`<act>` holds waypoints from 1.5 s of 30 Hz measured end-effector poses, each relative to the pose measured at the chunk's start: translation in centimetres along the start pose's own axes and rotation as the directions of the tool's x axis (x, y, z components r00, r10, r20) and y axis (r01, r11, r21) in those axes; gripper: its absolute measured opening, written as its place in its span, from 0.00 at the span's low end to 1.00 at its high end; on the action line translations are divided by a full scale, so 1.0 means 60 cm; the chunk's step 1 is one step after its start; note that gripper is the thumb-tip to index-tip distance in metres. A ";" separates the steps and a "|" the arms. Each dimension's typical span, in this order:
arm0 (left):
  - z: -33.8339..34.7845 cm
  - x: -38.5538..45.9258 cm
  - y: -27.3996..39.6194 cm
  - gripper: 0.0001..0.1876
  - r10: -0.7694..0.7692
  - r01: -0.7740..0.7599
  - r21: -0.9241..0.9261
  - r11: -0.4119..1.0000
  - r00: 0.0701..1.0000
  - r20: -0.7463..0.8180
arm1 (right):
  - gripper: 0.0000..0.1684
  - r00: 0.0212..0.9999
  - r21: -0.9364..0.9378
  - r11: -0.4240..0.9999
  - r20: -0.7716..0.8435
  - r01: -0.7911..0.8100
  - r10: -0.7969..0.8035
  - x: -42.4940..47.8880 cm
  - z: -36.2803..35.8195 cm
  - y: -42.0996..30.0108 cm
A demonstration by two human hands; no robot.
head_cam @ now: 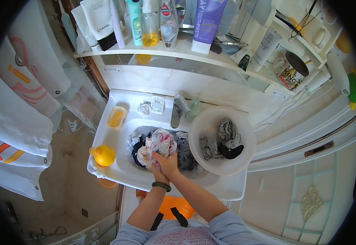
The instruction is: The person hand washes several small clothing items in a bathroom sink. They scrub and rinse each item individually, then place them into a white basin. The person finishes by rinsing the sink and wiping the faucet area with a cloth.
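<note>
Both of my hands meet over the washbasin [216,186], gripping a wet bundle of white cloth with pink and blue print [163,141]. My right hand [168,165] wraps the bundle's lower right side. Close beside it, my left hand [159,174] is partly hidden behind the right one, with a dark bangle [161,186] on its wrist. Dark clothes [138,150] lie in sudsy water [184,150] under the bundle. A translucent plastic bowl [196,163] rests on the basin's right side, holding twisted grey cloth [229,133] and a black piece [230,151].
A chrome faucet [176,113] rises behind the water, beside a green pump bottle [194,108]. Along the left rim sit a soap dish [117,118] and a yellow rubber duck [104,155]. Above, a shelf [165,52] carries tubes and bottles. A shower curtain [18,122] hangs at left.
</note>
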State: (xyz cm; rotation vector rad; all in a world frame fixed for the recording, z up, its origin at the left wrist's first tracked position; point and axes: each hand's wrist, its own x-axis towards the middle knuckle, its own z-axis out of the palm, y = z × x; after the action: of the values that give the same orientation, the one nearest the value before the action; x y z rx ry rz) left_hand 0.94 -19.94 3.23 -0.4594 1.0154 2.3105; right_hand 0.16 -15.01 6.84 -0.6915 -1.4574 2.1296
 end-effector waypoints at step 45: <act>0.193 -0.016 0.368 0.08 0.096 -0.411 0.537 0.736 0.850 0.518 | 0.31 0.863 -0.586 0.683 0.487 0.436 -0.133 0.035 -0.021 -0.093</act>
State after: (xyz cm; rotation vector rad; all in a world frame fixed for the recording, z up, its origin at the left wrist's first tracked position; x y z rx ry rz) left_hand -12.94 -23.70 23.59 0.5273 1.5766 1.9606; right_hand -0.09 -10.96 11.39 -0.1877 -2.4570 1.4941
